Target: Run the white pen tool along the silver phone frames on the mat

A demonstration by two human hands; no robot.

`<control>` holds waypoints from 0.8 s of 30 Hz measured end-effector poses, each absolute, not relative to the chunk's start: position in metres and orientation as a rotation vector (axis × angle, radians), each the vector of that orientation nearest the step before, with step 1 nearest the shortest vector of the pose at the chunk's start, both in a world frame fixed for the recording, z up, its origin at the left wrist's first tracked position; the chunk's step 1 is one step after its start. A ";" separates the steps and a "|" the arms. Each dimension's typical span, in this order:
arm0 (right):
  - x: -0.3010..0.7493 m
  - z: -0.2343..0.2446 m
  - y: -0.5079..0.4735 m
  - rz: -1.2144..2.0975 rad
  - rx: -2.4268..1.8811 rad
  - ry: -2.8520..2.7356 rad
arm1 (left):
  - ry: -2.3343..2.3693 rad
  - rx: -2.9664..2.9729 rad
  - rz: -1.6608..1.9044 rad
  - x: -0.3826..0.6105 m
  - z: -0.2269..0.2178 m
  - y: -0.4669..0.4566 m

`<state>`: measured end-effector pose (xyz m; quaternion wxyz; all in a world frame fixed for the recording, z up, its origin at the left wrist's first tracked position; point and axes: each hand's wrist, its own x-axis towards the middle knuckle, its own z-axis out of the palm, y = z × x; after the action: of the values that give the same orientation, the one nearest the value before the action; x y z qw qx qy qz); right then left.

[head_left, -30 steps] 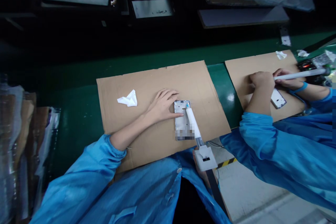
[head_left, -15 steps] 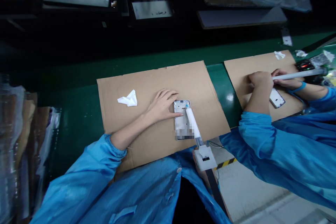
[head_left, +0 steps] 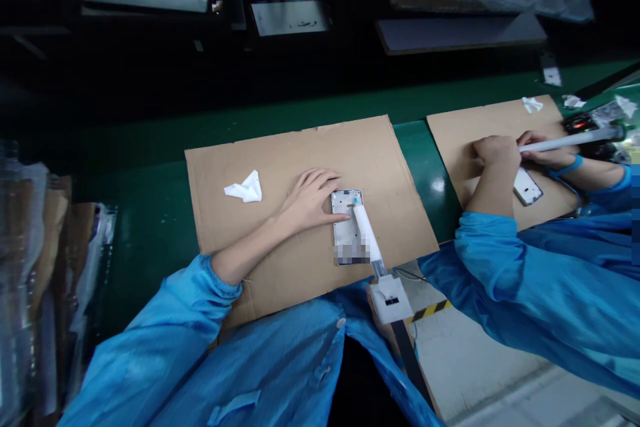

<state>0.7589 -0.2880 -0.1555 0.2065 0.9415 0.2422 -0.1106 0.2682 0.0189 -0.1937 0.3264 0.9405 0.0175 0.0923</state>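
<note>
A silvery phone frame [head_left: 345, 235] lies on a cardboard sheet [head_left: 280, 147], its lower part blurred out. My left hand [head_left: 311, 201] rests beside it, the thumb across the frame and the fingers bent toward its upper left edge, steadying it. From the lower right, a white glue dispenser [head_left: 367, 233] with a light blue tip reaches over the frame. The tip is close to the frame's upper right part; whether it touches, I cannot tell. My right hand [head_left: 376, 312] grips the dispenser's rear end, mostly hidden behind its boxy white head.
A crumpled white wipe [head_left: 245, 188] lies on the cardboard's left. At right, a co-worker's hands [head_left: 500, 150] hold a white tube over another phone frame [head_left: 527, 187] on a second cardboard sheet [head_left: 465, 123]. Stacked trays [head_left: 45, 267] stand at left; dark shelves [head_left: 225, 60] run behind.
</note>
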 end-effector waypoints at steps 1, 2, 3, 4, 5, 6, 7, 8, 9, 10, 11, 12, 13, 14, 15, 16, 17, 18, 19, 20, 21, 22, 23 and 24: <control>0.757 -0.156 -0.287 -0.297 2.634 0.671 | 0.045 2.464 0.243 0.268 -0.194 0.019; 0.756 -0.156 -0.287 -0.283 2.646 0.669 | 0.045 2.464 0.246 0.268 -0.194 0.019; 0.755 -0.156 -0.287 -0.271 2.662 0.669 | 0.044 2.465 0.251 0.268 -0.194 0.019; 0.755 -0.157 -0.287 -0.261 2.682 0.668 | 0.043 2.467 0.256 0.268 -0.194 0.019; 0.756 -0.157 -0.287 -0.256 2.703 0.666 | 0.044 2.470 0.260 0.268 -0.195 0.019; 0.757 -0.158 -0.287 -0.256 2.724 0.661 | 0.044 2.472 0.264 0.268 -0.195 0.019; 0.758 -0.158 -0.287 -0.260 2.745 0.655 | 0.046 2.475 0.267 0.268 -0.195 0.019; 0.760 -0.159 -0.287 -0.263 2.766 0.647 | 0.049 2.479 0.270 0.268 -0.195 0.019; 0.762 -0.160 -0.287 -0.263 2.788 0.639 | 0.051 2.482 0.271 0.268 -0.195 0.019; 0.763 -0.161 -0.287 -0.258 2.811 0.628 | 0.052 2.485 0.270 0.268 -0.195 0.019; 0.764 -0.162 -0.288 -0.251 2.834 0.620 | 0.052 2.488 0.270 0.268 -0.195 0.019; 0.765 -0.162 -0.288 -0.243 2.858 0.616 | 0.050 2.491 0.270 0.269 -0.195 0.019; 0.765 -0.163 -0.289 -0.236 2.883 0.612 | 0.049 2.494 0.270 0.269 -0.195 0.019; 0.765 -0.163 -0.290 -0.234 2.910 0.609 | 0.048 2.496 0.270 0.269 -0.195 0.019; 0.764 -0.162 -0.290 -0.236 2.938 0.602 | 0.048 2.498 0.269 0.269 -0.195 0.019; 0.763 -0.162 -0.291 -0.240 2.966 0.595 | 0.049 2.498 0.270 0.269 -0.195 0.019; 0.760 -0.160 -0.290 -0.243 2.996 0.584 | 0.049 2.498 0.267 0.269 -0.194 0.019; 0.758 -0.159 -0.290 -0.248 3.027 0.568 | 0.049 2.497 0.263 0.268 -0.194 0.019; 0.754 -0.156 -0.288 -0.256 3.059 0.551 | 0.050 2.496 0.258 0.268 -0.193 0.018; 0.751 -0.154 -0.286 -0.267 3.094 0.532 | 0.051 2.497 0.252 0.268 -0.193 0.018; 0.747 -0.151 -0.283 -0.280 3.134 0.511 | 0.054 2.498 0.246 0.268 -0.193 0.018; 0.743 -0.147 -0.279 -0.296 3.179 0.487 | 0.059 2.502 0.243 0.268 -0.193 0.018; 0.738 -0.142 -0.275 -0.310 3.231 0.457 | 0.064 2.506 0.241 0.269 -0.193 0.018; 0.733 -0.136 -0.271 -0.311 3.294 0.421 | 0.068 2.510 0.239 0.269 -0.193 0.019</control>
<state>0.7328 -0.2708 -0.1362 -0.0966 0.9830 0.1255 -0.0929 0.2691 0.0186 -0.1928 0.3048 0.9478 0.0258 0.0903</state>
